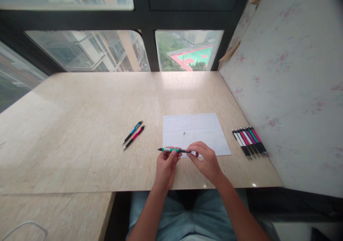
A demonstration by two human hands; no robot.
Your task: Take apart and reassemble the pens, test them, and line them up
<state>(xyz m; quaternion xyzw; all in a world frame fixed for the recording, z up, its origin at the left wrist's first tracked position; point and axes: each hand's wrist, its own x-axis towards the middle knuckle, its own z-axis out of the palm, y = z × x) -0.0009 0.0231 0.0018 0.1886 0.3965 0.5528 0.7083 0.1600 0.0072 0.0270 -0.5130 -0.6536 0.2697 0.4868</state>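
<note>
Both my hands hold one green pen (173,150) level above the near edge of the marble table (80,126). My left hand (166,166) pinches its green barrel with closed fingers. At the pen's black right end, my right hand (205,160) is closed in a pinch. Just behind the hands lies a white sheet of paper (194,132) with handwriting along its top and a tiny dark object (184,133) on it.
A blue pen (132,132) and a red pen (134,137) lie side by side left of the sheet. Several pens (249,141) are lined up in a row at the right, beside a floral wall panel (289,91). Windows stand behind the table.
</note>
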